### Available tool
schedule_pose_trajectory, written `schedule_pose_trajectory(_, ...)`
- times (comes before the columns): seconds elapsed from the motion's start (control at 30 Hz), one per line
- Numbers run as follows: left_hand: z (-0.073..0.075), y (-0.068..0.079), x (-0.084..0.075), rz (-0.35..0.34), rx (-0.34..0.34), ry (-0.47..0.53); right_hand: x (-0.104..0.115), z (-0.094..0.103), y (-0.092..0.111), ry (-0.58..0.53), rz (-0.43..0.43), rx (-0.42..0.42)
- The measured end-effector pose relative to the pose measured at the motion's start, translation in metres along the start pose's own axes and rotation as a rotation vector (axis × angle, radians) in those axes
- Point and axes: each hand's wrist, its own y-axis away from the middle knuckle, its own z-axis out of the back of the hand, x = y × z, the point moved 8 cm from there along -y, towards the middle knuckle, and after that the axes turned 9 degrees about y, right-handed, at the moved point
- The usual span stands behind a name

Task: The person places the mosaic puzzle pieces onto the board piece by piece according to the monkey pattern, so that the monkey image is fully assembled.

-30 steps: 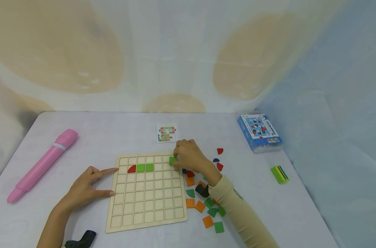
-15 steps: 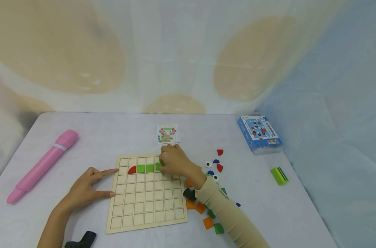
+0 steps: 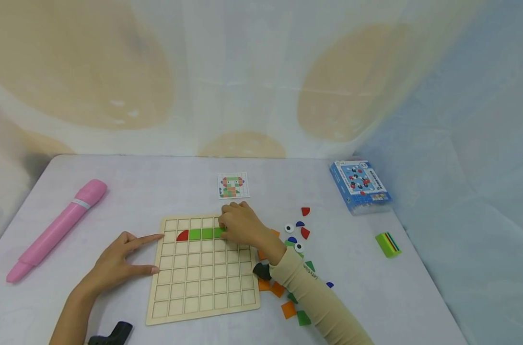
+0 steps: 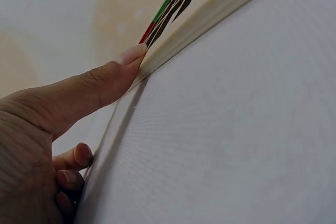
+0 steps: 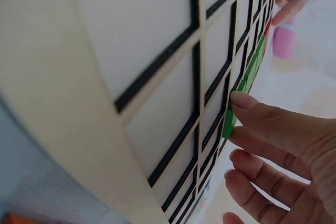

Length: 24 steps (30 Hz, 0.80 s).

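Observation:
A wooden grid board (image 3: 205, 302) lies on the table. In its second row from the far edge sit a red quarter-circle tile (image 3: 182, 235) and two green square tiles (image 3: 194, 234). Beside them, my right hand (image 3: 244, 227) pinches a third green square tile (image 5: 229, 123) between thumb and index finger, right at its cell; the hand hides part of it in the head view. My left hand (image 3: 119, 261) touches the board's left edge with its extended index finger and thumb (image 4: 100, 82), while its other fingers are curled.
Orange tiles (image 3: 288, 309), green tiles (image 3: 303, 317), red and blue pieces and round eye tiles (image 3: 298, 247) lie scattered right of the board. A pattern card (image 3: 233, 186) lies beyond it. Around are a pink microphone-shaped object (image 3: 58, 230), a blue box (image 3: 360, 186) and a lime-green block (image 3: 388, 245).
My right hand has carried the green tile leftward from the board's upper right corner, then slightly further to beside the other green tiles. My left hand stays at the board's edge.

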Motion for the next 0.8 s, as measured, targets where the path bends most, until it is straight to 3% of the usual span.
schedule_pose_trajectory(0.37,0.001,0.000,-0.001,-0.015,0.000,0.018,0.004,0.003,0.004,0.051,0.011,0.001)
schedule_pose_trajectory(0.5,-0.001,-0.001,0.000,-0.011,0.006,0.023,-0.002,0.000,0.005,-0.007,0.008,0.039)
schedule_pose_trajectory(0.63,0.000,-0.001,0.001,-0.003,0.007,0.020,-0.019,-0.003,0.011,-0.087,-0.033,0.053)
schedule_pose_trajectory(0.8,0.000,0.000,0.001,-0.001,0.009,0.022,-0.064,0.002,0.032,-0.113,-0.177,-0.023)
